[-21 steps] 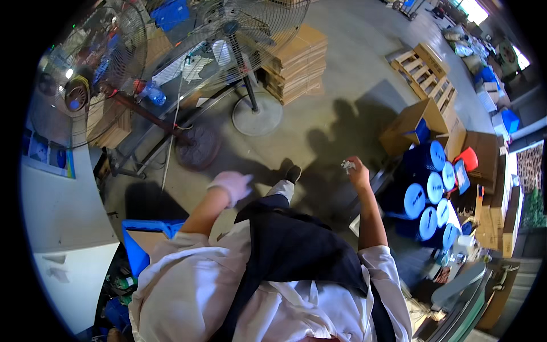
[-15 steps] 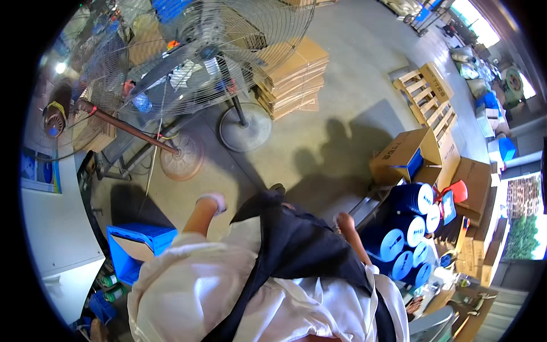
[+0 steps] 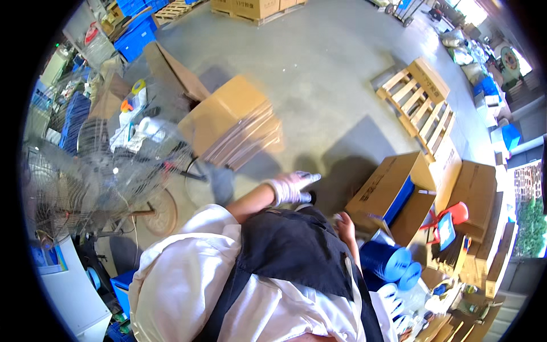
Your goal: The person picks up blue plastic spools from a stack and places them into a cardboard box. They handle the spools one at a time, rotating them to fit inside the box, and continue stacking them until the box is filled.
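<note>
My left hand (image 3: 293,187), in a pale glove with greyish fingers, is held out in front of my dark apron (image 3: 296,245). Its fingers point right, thumb apart, and nothing shows in them. Close to the near side of an open cardboard box (image 3: 376,191) is my right hand (image 3: 345,225); its fingers are small and blurred, so their hold is unclear. Something blue lies inside that box. Several blue spools (image 3: 384,262) with round flat ends are stacked just below my right hand.
Flattened cardboard (image 3: 231,117) is stacked ahead on the left, beside a large wire-caged fan (image 3: 114,176). A wooden pallet (image 3: 419,108) lies on the floor ahead right. Right of the open box are a red plastic item (image 3: 457,213) and more cartons (image 3: 478,188).
My view has swung and moved forward, so the fan now sits farther left and the box is nearer. My left hand has come from low at my side to in front of me.
</note>
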The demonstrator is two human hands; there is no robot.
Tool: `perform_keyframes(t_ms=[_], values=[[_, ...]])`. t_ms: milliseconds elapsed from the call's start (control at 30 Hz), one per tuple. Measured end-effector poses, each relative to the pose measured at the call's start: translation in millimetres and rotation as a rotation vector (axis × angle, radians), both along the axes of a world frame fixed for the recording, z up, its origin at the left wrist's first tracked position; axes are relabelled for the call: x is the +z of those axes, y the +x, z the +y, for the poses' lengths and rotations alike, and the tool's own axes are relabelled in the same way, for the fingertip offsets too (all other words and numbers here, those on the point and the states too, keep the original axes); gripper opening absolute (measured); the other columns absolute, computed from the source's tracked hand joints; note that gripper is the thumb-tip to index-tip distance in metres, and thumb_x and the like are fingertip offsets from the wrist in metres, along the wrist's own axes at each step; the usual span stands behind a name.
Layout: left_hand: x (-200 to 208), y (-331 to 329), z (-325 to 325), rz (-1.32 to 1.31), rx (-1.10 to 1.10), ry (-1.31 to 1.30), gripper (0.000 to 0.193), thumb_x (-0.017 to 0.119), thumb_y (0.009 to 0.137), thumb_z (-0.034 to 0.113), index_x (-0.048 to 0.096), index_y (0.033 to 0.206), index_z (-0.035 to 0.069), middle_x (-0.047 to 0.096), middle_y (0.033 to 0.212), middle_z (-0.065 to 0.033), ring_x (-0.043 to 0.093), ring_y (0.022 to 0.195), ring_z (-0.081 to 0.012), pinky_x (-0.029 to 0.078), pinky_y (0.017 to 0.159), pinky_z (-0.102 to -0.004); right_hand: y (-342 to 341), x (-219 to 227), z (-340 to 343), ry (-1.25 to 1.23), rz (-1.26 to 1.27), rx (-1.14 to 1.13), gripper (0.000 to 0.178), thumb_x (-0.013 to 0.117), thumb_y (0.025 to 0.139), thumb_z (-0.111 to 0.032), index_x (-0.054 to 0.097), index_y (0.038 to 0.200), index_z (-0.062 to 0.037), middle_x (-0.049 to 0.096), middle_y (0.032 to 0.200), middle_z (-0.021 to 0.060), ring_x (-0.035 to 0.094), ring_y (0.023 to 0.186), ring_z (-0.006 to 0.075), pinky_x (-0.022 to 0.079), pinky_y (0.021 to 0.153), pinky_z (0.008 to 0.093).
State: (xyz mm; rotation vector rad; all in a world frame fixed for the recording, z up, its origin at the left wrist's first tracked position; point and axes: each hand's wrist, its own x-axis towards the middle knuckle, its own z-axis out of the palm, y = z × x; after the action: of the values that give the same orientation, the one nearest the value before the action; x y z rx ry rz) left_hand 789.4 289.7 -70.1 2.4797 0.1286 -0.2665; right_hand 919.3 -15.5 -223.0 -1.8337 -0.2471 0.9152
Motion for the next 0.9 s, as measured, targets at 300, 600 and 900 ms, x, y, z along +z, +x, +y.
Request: perform_keyframes(t_ms=[300, 600, 900], values=[[34.0, 176.1, 94.2, -0.223, 0.475, -0.788, 0.029, 0.066, 0.084, 0.007, 0.059, 0.112, 0.009, 0.058, 0.082, 0.0006, 0.053, 0.076, -0.0101, 0.047, 0.067, -0.0295, 212.4, 240.1, 321.7, 0.708, 0.504, 0.423, 0.028, 0.038, 0.080, 0.010, 0.056, 0.097, -0.0032, 0.057, 0.084, 0.0045, 0.054, 0.073, 0.0142, 0.046, 0.068, 0.0276], [-21.3, 255.7, 302.0, -0.425, 0.948, -0.928, 0.019, 0.054, 0.097, 0.023, 0.063, 0.106, 0.008, 0.058, 0.075, -0.0017, 0.055, 0.069, -0.0098, 0.049, 0.068, -0.0278, 372.3, 195.0, 584.1, 0.626, 0.335, 0.252, 0.022, 0.044, 0.086, 0.003, 0.052, 0.104, -0.0077, 0.054, 0.100, 0.0042, 0.054, 0.076, 0.0150, 0.046, 0.070, 0.0315], [31.5, 410.4, 560.2, -0.568, 0.776, -0.316, 0.019, 0.057, 0.091, 0.018, 0.064, 0.105, 0.007, 0.065, 0.079, -0.0127, 0.062, 0.069, -0.0257, 0.050, 0.066, -0.0359, 459.0, 134.9, 798.6, 0.573, 0.861, 0.422, 0.029, 0.049, 0.091, -0.015, 0.052, 0.119, -0.0054, 0.060, 0.109, 0.0091, 0.058, 0.100, 0.0232, 0.046, 0.088, 0.0408]])
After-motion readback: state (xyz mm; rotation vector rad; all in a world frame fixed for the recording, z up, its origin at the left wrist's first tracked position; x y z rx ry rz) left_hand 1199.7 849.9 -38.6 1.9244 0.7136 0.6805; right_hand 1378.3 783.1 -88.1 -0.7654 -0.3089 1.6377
